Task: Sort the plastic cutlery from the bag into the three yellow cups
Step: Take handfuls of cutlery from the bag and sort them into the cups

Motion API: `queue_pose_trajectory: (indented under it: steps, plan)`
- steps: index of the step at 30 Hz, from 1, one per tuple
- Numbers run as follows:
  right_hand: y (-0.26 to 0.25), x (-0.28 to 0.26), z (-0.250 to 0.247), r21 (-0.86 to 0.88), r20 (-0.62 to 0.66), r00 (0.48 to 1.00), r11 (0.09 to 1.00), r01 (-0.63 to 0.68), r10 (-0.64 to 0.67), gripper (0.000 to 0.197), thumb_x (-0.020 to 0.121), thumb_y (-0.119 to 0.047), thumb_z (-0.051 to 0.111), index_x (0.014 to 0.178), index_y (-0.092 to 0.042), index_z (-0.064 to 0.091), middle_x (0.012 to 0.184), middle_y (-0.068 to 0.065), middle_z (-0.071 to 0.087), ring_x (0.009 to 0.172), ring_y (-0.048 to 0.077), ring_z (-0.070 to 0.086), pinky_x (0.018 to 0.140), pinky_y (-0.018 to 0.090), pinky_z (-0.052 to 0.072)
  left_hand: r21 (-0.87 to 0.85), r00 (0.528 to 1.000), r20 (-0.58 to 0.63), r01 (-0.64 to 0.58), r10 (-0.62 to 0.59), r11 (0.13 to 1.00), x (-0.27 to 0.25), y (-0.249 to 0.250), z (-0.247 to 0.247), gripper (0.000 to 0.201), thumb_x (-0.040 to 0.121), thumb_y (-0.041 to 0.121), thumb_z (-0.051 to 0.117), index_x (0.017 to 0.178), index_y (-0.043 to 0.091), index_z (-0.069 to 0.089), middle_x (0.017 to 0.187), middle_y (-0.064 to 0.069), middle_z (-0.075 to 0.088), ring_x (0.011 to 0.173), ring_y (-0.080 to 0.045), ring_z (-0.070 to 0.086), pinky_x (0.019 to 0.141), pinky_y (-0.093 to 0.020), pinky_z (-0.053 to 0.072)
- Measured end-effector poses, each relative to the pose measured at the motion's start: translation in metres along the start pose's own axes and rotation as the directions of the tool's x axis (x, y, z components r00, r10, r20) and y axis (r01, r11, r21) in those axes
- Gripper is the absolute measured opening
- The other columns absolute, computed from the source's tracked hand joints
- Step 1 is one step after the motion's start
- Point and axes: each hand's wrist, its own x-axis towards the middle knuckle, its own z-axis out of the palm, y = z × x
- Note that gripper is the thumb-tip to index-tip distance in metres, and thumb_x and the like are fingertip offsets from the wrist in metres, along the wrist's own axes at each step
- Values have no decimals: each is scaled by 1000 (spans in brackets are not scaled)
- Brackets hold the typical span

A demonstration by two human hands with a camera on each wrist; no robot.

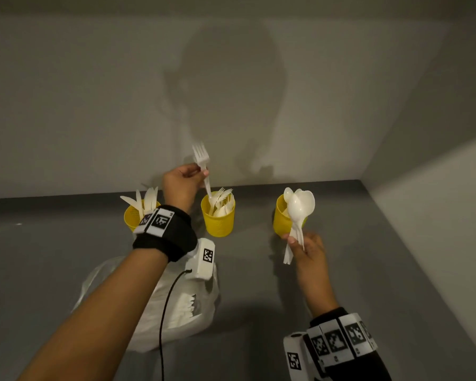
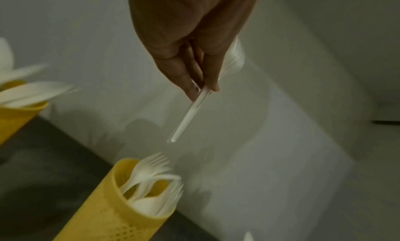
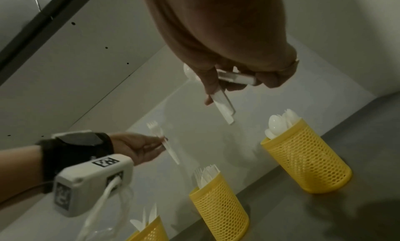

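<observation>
Three yellow mesh cups stand in a row by the back wall: the left cup [image 1: 132, 217] holds knives, the middle cup [image 1: 219, 222] forks, the right cup [image 1: 282, 218] spoons. My left hand [image 1: 180, 182] pinches a white fork [image 1: 202, 163] upright, its handle tip just above the middle cup [image 2: 121, 210]. My right hand [image 1: 308, 247] grips a bunch of white spoons [image 1: 300, 207], bowls up, in front of the right cup [image 3: 307, 161]. The clear plastic bag [image 1: 173, 306] with more cutlery lies under my left forearm.
The cups stand on a grey tabletop [image 1: 355, 270] set in a corner, with pale walls behind and to the right. A black cable [image 1: 165, 312] hangs from the left wrist camera over the bag.
</observation>
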Motion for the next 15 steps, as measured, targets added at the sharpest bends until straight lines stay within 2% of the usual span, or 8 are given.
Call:
queue_pose_trajectory:
  steps: [2, 4, 7, 8, 10, 12, 15]
  plan:
    - [0, 3, -2, 22, 26, 999, 999, -24, 23, 18, 93, -10, 51, 82, -20, 61, 87, -4, 44, 77, 6, 49, 60, 0, 39, 72, 998, -16, 60, -59, 996, 19, -18, 6, 32, 79, 1, 67, 110, -4, 62, 109, -22, 66, 94, -28, 64, 93, -44, 52]
    - [-1, 6, -4, 53, 55, 996, 996, -66, 63, 9, 91, -9, 52, 87, -12, 60, 85, -5, 47, 75, 4, 50, 58, 1, 40, 157, 997, -16, 83, -82, 984, 31, -36, 13, 33, 78, 4, 69, 109, -3, 63, 107, -22, 68, 97, -30, 65, 95, -45, 50]
    - [2, 9, -5, 78, 57, 994, 992, -96, 91, 16, 89, -9, 57, 79, -21, 61, 84, -3, 54, 76, 6, 53, 63, 7, 42, 408, 994, -13, 104, -108, 907, 38, -58, 21, 33, 79, 12, 70, 109, 0, 66, 108, -18, 68, 101, -30, 64, 92, -30, 48]
    - [3, 10, -5, 88, 49, 994, 991, -104, 100, 18, 88, -9, 59, 77, -24, 61, 85, 0, 57, 76, 6, 56, 63, 6, 43, 492, 990, 11, 119, -143, 863, 38, -64, 21, 33, 79, 16, 70, 109, 2, 66, 109, -16, 68, 103, -29, 63, 88, -27, 46]
    - [2, 11, -7, 102, 47, 991, 987, -126, 122, 13, 86, -9, 61, 81, -21, 63, 80, 0, 62, 69, -1, 60, 60, 4, 44, 604, 970, 64, 148, -233, 783, 37, -72, 21, 34, 79, 20, 70, 108, 4, 67, 110, -12, 68, 105, -28, 62, 82, -26, 43]
    - [2, 13, -9, 123, 63, 987, 980, -158, 151, 5, 86, -9, 62, 85, -14, 64, 68, -2, 59, 54, -4, 57, 54, 5, 43, 640, 958, 78, 163, -274, 751, 35, -72, 19, 37, 77, 19, 72, 110, 3, 66, 116, -14, 66, 109, -30, 60, 88, -29, 44]
    - [8, 19, -10, 103, 86, 977, 974, -204, 196, 7, 86, -11, 62, 84, -6, 67, 57, 4, 57, 46, 4, 52, 55, 18, 48, 626, 969, 62, 149, -239, 766, 29, -58, 17, 49, 75, 9, 73, 119, -5, 57, 126, -19, 58, 118, -33, 54, 101, -36, 40]
